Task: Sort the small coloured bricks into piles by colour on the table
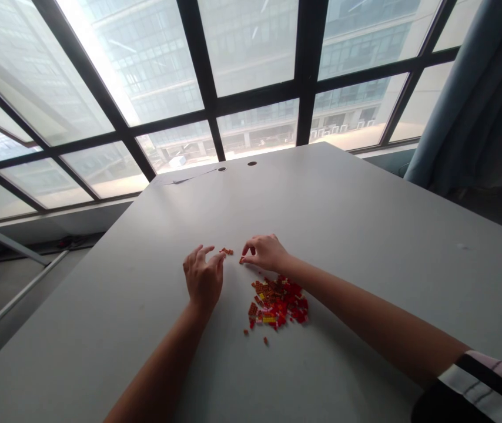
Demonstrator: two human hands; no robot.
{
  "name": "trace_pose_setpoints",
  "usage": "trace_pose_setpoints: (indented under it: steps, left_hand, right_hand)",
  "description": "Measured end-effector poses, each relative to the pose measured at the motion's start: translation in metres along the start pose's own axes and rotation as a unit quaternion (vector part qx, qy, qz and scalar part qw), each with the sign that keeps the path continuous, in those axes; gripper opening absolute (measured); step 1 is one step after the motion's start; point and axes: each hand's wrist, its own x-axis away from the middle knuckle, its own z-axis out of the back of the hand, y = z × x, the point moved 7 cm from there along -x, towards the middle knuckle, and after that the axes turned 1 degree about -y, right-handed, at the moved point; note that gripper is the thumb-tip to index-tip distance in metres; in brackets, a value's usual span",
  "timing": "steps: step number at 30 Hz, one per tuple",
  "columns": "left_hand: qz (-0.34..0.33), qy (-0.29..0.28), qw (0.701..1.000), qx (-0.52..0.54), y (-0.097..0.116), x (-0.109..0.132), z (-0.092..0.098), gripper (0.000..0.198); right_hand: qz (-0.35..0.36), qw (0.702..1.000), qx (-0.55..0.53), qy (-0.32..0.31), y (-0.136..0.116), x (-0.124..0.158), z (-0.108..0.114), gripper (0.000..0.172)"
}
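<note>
On the white table, my right hand pinches a small orange-brown toy brick between thumb and fingertips. My left hand rests to the left with its fingers apart. Beside its thumb lies a small group of orange-brown bricks; whether the thumb touches them I cannot tell. Nearer to me, below my right wrist, spreads a pile of small bricks in red, orange-brown, yellow and pink. My right forearm passes over the pile's far right side.
Two loose orange-brown bricks lie just in front of the pile. At the far end of the table are two round cable holes. Large black-framed windows stand behind it, and a blue curtain hangs at the right.
</note>
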Motion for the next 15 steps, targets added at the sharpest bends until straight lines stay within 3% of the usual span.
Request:
trace_pose_setpoints:
  steps: [5, 9, 12, 15]
  left_hand:
    - [0.002, -0.004, 1.000, 0.003, 0.000, 0.000, 0.000, 0.017]
    - [0.001, -0.001, 1.000, 0.014, 0.000, 0.000, 0.002, 0.013]
    - [-0.037, -0.003, 0.998, 0.048, 0.006, 0.000, 0.004, 0.007]
    - [-0.087, -0.021, 0.993, 0.071, 0.017, 0.000, 0.004, 0.006]
  right_hand:
    - [0.001, 1.000, -0.014, 0.001, -0.006, -0.007, -0.007, 0.014]
    - [-0.007, 0.999, -0.021, 0.025, -0.015, -0.016, -0.009, 0.022]
    - [-0.004, 1.000, -0.026, 0.015, -0.013, -0.016, -0.002, 0.025]
    - [0.016, 0.999, -0.029, -0.035, -0.001, -0.007, 0.007, 0.019]
